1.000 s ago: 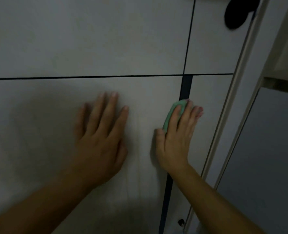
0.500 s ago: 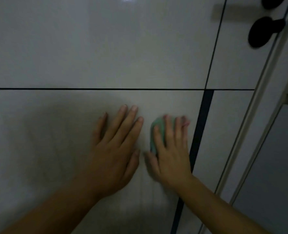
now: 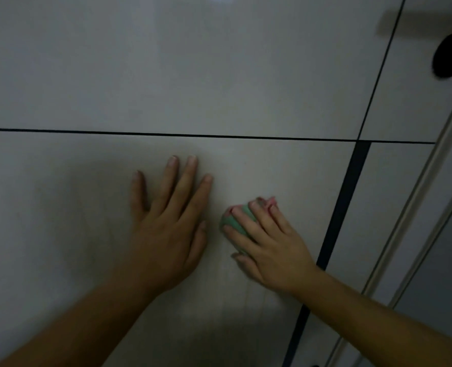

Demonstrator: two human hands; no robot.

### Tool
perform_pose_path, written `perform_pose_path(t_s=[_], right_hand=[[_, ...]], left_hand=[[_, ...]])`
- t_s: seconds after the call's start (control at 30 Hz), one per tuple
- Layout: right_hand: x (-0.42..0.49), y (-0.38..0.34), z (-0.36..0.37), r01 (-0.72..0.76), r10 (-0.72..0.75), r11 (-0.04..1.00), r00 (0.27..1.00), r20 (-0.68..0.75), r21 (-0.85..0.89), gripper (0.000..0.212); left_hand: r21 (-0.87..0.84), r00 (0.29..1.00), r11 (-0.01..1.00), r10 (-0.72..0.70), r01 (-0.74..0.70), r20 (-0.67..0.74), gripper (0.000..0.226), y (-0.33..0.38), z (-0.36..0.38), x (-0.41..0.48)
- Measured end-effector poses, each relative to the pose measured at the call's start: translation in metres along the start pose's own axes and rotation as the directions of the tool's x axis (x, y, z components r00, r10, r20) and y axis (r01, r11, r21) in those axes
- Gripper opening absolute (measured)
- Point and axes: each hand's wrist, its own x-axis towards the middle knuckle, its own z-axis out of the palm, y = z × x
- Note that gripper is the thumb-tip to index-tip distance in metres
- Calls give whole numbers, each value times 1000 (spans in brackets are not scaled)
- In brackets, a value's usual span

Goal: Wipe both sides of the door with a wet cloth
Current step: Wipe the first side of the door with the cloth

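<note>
the left hand [image 3: 169, 229] lies flat on the white door [image 3: 166, 62], fingers straight and slightly spread, holding nothing. just right of it, not touching, the right hand [image 3: 270, 247] holds a bunched green cloth [image 3: 233, 221] against the door panel, fingers curved over it. further right a thick black stripe [image 3: 346, 202] runs down the door, passing under the right wrist. a dark handle [image 3: 449, 56] sits at the far right.
</note>
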Motion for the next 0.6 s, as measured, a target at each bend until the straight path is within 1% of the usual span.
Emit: perform_pose_path(t_s=[0.03,0.1,0.17,0.2,0.23,0.27,0.33,0.4,0.43,0.47,0.5,0.57,0.6], right_hand=[[11,8,-3,-23,23,1000,999,-26,5,69],[44,27,-13,-180,185,982,976,-117,50,67],[75,35,-18,-361,375,926,908,-184,106,67],[83,32,-19,-409,426,904,885,-190,121,67],[83,27,-18,-408,425,905,887,-183,124,69],[76,21,-15,-362,378,924,911,-163,119,70],[53,5,-11,-216,223,973,971,-90,82,71],[39,-4,-13,-99,101,995,994,-50,29,71],[43,-3,-17,-73,74,997,996,-50,24,70],[57,0,-21,-72,74,997,995,-66,34,68],[76,4,-26,-100,105,993,990,-97,54,67],[120,7,-30,-200,210,977,962,-171,76,66],[137,4,-31,-250,261,965,946,-190,83,67]], left_hand=[[-1,1000,1000,2,-2,4,65,-1,-1,-1],[-4,1000,1000,5,-5,11,66,-4,-2,-1],[-3,1000,1000,4,-4,9,67,-5,-2,-2],[-14,1000,1000,3,-3,4,68,-6,-3,-2],[-33,1000,999,4,-4,-5,68,-7,-4,-3],[-53,1000,999,10,-11,-14,68,-9,-7,-3],[-77,999,997,30,-31,-13,68,-15,-12,-5],[-60,1000,998,8,-9,-8,69,-23,-18,-11],[-33,1000,999,-27,27,-7,70,-29,-21,-14],[0,998,998,-62,62,-6,71,-35,-24,-17],[34,996,996,-86,86,-3,71,-41,-26,-18],[74,995,993,-96,95,8,70,-49,-28,-19],[67,996,994,-90,89,11,69,-52,-28,-20]])
